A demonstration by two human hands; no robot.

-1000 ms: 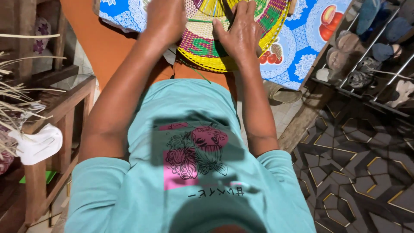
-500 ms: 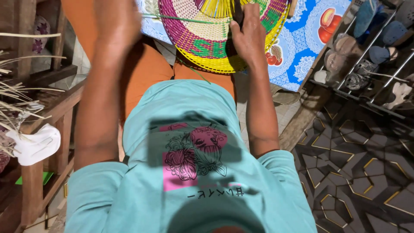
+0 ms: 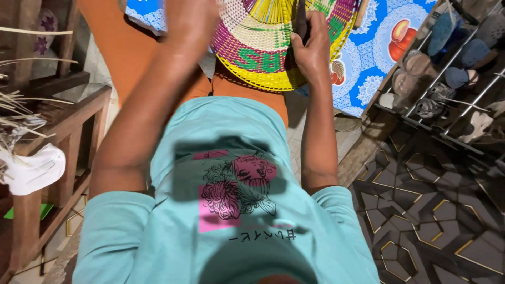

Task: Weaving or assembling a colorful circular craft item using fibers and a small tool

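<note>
From the head camera, looking down over a teal shirt (image 3: 236, 210), the person has a round woven mat (image 3: 252, 50) propped on the lap at the top of the frame. It has a yellow rim, purple bands, a cream field and loose yellow spokes fanning at its centre. Behind it, the mat leans over the edge of a bench covered in a blue cloth (image 3: 379, 58) printed with fruit. The right hand (image 3: 314, 47) lies against the mat's right side. Its fingers (image 3: 315, 23) are clamped round a dark tool (image 3: 301, 18), narrow and upright, which points into the spokes. The left hand (image 3: 192, 16) is raised at the mat's upper left edge. It is smeared by motion, so I cannot tell whether its fingers are together or apart, or whether they grip anything. As I judge it, the weaving is mid-way: the outer bands are closed and the centre is open, with the tool at the spokes. Working a strand there would call for the right hand to keep the mat steady and the tool's tip between spokes, not across them. A wooden shelf (image 3: 63, 115) with a white cloth (image 3: 31, 168) stands to the left, a shoe rack (image 3: 452, 68) to the right, above patterned floor tiles (image 3: 436, 210).
</note>
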